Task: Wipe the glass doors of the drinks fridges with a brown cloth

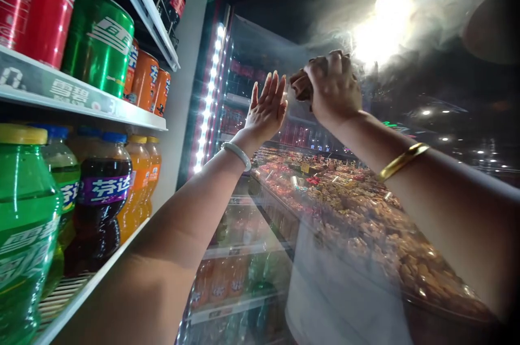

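The right hand [335, 88] has its grip curled around a bunched brown cloth [301, 86] at the glass door [341, 285]; the left hand [266, 111], its grip wide and flat, is just beside it. On the refrigerator shelf [101, 284], a purple-labelled Fanta bottle [104, 188] holds dark drink [93, 231] beside yellow-capped bottles [138, 182] of orange drink [129, 219].

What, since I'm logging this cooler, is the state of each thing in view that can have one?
Brown fabric cloth, bunched
Right hand, closed on the cloth
Left hand, open, holding nothing
Transparent glass door, open
Long white light strip, lit
Green yellow-capped plastic bottle, upright, closed
Dark purple-labelled plastic bottle, upright, closed
Green metal can, upright
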The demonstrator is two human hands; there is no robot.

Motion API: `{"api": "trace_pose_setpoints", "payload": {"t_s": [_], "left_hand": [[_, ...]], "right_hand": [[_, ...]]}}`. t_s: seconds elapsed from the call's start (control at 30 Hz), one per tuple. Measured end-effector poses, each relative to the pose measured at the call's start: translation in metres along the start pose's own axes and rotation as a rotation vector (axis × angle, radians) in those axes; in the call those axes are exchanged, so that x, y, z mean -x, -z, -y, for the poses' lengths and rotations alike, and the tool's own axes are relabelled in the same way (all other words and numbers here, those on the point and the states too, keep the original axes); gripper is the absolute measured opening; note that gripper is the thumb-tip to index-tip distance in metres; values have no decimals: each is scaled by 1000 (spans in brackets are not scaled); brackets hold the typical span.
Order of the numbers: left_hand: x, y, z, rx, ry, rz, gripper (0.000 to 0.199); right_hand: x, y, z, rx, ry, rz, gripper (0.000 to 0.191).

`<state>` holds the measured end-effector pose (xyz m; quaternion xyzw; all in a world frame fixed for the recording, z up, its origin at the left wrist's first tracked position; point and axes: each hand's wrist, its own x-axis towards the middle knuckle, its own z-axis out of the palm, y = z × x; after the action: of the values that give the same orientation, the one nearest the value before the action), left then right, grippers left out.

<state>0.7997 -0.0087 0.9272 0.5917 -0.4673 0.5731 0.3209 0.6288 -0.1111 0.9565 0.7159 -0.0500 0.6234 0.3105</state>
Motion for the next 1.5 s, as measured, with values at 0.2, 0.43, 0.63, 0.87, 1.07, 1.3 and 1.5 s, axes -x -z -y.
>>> {"api": "trace_pose_setpoints", "payload": {"t_s": [0.2,0.43,0.63,0.87,1.07,1.3,1.5], "left_hand": [[30,1,4,-51,-25,62,67],[35,-1,2,-59,18,52,65],[55,-2,1,-35,2,35,65],[69,-9,-9,-35,30,8,67],[74,-14,-9,-33,16,-11,64],[75,-14,-31,-21,-5,-2,68],[61,-16,-68,0,-35,15,66]], "right_hand": [[52,-4,8,-31,224,102,52],[19,-1,5,-49,64,16,52],[63,-10,24,-30,278,77,55],[57,7,-9,-24,164,51,52],[74,-4,19,-12,208,58,56],[88,24,-34,0,195,86,53],[74,18,-13,2,74,-10,52]]}}
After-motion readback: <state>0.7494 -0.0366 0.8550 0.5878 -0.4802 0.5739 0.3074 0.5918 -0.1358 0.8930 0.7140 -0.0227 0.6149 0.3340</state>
